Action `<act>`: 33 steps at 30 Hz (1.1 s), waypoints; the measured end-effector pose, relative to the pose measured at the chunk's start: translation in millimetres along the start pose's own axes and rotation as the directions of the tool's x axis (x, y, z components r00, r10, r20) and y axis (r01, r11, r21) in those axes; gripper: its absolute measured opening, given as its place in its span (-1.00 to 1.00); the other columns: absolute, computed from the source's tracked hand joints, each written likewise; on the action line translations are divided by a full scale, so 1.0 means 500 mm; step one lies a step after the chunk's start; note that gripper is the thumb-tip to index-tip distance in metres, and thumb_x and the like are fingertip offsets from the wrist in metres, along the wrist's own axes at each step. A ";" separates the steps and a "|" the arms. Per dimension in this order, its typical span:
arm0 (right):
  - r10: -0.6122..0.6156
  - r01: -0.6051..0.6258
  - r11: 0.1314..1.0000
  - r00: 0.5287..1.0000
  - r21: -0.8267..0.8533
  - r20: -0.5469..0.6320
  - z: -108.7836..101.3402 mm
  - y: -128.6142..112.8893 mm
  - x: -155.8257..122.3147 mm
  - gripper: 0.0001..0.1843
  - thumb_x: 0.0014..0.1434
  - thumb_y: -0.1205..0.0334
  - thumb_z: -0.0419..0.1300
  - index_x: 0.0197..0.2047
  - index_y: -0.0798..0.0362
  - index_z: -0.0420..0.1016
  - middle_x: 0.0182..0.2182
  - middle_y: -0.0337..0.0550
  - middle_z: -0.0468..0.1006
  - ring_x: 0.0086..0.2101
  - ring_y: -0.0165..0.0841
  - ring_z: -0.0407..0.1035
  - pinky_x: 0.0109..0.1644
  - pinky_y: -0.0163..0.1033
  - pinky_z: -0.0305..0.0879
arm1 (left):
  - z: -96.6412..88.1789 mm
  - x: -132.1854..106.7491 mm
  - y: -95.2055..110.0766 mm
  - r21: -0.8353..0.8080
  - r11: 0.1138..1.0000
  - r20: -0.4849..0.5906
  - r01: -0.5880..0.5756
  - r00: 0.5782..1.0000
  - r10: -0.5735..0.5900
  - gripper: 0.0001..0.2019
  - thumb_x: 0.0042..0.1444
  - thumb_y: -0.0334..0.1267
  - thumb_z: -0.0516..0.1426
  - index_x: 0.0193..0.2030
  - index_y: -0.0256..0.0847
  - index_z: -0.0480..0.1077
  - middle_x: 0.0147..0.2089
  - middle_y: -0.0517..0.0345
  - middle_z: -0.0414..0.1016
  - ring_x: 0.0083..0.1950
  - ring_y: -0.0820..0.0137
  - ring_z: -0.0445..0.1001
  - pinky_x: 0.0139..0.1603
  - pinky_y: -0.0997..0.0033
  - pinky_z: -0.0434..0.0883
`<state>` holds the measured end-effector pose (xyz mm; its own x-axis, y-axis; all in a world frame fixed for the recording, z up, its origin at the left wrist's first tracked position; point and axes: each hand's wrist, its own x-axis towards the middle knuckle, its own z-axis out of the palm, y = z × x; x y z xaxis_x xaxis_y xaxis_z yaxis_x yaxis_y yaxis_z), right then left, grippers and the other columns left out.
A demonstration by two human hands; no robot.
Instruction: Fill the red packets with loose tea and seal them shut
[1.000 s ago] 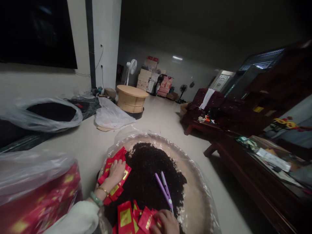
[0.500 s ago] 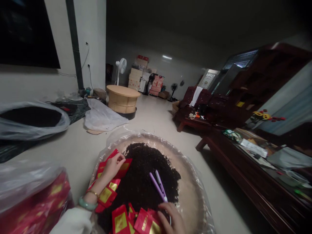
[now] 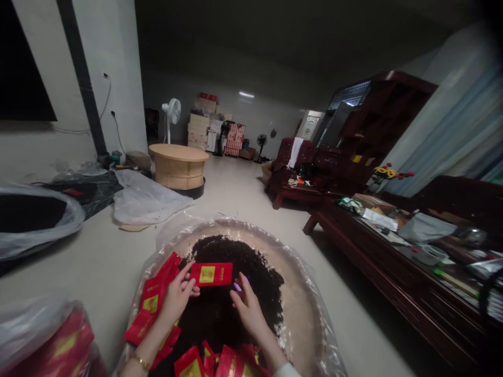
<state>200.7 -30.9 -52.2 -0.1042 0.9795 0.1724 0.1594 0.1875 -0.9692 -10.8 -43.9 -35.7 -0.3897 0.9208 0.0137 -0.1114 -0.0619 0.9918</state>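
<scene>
"Because I watch all this from afar, I start at the centre: a red packet is held level over the dark heap, gold label up; the left hand has its left end pinched, thumb and fingers nearly closed."

"And the right hand?"

"Partly open beside the packet's other end; something purple shows between thumb and index finger, though I cannot tell whether it is gripped, or whether the fingers touch the packet."

"Why hold it so flat?"

"I'd guess one hand steadies it so the other can get at the far end; the side packets overlap along the left and the near packets bunch close in, both, I judge, for easy reach."

"What is under it all?"

"A round tray, lined with shiny film; its tan base shows on the right; around it lies pale floor; beyond, I see a wooden drum, a white fan and boxes; a cluttered table runs down the right; a bag showing red sits lower left."
</scene>
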 end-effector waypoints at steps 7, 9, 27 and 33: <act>-0.134 0.133 0.990 0.991 -0.037 -0.013 0.017 -0.022 0.004 -0.52 0.09 0.23 0.14 0.12 0.00 0.38 0.01 -0.03 0.47 -0.07 -0.25 0.41 0.00 -0.18 0.37 | 0.011 -0.028 -0.012 -0.025 0.999 0.059 0.033 0.998 -0.032 -0.39 -0.11 -0.08 0.17 0.14 -0.10 0.20 -0.36 0.39 0.14 -0.52 0.52 0.50 -0.43 0.38 0.57; -0.142 0.141 0.989 0.990 -0.038 -0.025 0.020 -0.021 -0.002 -0.52 0.11 0.25 0.13 0.13 0.00 0.37 0.03 -0.01 0.46 -0.09 -0.26 0.43 -0.01 -0.17 0.38 | 0.012 -0.030 -0.012 -0.022 0.999 0.063 0.025 0.998 -0.024 -0.42 -0.10 -0.06 0.16 0.11 -0.10 0.20 -0.38 0.40 0.14 -0.50 0.49 0.52 -0.42 0.37 0.57; -0.046 0.062 0.996 0.969 0.060 -0.242 0.038 -0.028 0.006 -0.81 0.03 0.17 0.21 -0.28 0.08 0.51 -0.32 -0.11 0.54 -0.31 -0.28 0.42 -0.21 -0.22 0.37 | 0.030 -0.089 -0.025 0.019 1.000 0.103 0.009 0.995 -0.011 -0.51 -0.02 -0.04 0.14 0.06 -0.14 0.19 -0.39 0.27 0.39 -0.38 0.30 0.59 -0.33 0.26 0.58; -0.223 0.154 0.946 0.948 -0.285 -0.229 0.027 -0.043 0.001 -0.76 0.04 0.19 0.22 -0.59 0.06 0.35 -0.42 -0.21 0.32 -0.41 -0.38 0.26 -0.32 -0.29 0.27 | 0.014 -0.088 -0.043 0.160 0.984 0.143 -0.081 0.988 0.058 -0.58 -0.02 -0.03 0.15 -0.02 -0.14 0.36 -0.28 0.13 0.47 -0.32 0.27 0.58 -0.25 0.26 0.58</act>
<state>184.2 -35.5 -33.7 0.0901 0.9032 0.4197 0.4142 0.3493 -0.8405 15.2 -80.6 -56.8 -0.2612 0.9612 0.0889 0.0682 -0.0735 0.9950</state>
